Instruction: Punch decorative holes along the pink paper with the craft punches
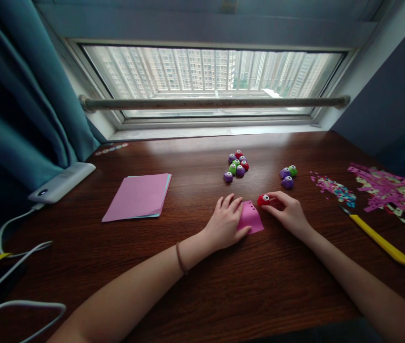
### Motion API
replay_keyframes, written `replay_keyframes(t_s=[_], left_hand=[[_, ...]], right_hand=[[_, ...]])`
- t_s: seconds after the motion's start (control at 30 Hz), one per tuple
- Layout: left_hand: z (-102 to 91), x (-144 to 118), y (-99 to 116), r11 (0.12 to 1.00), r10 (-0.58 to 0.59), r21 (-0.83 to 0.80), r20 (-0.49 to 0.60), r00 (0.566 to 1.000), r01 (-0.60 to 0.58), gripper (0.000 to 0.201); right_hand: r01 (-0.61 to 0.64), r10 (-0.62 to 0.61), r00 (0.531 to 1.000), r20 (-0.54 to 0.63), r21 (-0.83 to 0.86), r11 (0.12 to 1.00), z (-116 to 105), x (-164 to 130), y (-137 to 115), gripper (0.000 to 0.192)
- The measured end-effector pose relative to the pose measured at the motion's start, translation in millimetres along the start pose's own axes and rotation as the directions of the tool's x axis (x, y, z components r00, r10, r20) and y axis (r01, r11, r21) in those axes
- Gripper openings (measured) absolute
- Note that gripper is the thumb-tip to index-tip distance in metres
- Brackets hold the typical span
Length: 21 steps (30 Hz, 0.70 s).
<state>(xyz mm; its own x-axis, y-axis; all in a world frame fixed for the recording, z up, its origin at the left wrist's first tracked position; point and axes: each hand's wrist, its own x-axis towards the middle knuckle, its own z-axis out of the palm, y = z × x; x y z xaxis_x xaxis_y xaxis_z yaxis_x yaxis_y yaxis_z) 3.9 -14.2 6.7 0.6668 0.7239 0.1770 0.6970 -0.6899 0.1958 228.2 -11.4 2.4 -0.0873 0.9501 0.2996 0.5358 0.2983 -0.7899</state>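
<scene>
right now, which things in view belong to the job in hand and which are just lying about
Job: pink sheet under the left hand; red punch in the right hand; probably spare punches and paper stack.
Lying about, seemingly: yellow-handled tool, paper strips, confetti, white device.

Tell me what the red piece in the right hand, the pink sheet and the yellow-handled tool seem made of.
Red piece: probably moulded plastic, somewhat glossy, judging by its bright solid colour and rounded form.
Pink sheet: likely matte paper, being thin, with small dark holes.
Yellow-handled tool: handle apparently smooth plastic, evenly coloured; its greyish tip may be metal.
</scene>
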Motion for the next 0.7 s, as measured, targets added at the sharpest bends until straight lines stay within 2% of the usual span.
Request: replay_keyframes(t_s=[0.23,0.7], left_hand=[[-0.9,0.5,0.4,1.000,-0.012,-0.002,0.007,1.000,0.012,0.061],[-3.0,1.3,0.8,1.000,-0.018,-0.012,0.028,0.999,0.019,0.061]], right_hand=[[0.050,-0.040,0.996,0.085,-0.115,0.992,-4.5,-2.7,-1.4,0.023],[-0.004,0.016,0.983,0.180,-0.065,0.998,-8.1,-2.7,-5.1,0.024]])
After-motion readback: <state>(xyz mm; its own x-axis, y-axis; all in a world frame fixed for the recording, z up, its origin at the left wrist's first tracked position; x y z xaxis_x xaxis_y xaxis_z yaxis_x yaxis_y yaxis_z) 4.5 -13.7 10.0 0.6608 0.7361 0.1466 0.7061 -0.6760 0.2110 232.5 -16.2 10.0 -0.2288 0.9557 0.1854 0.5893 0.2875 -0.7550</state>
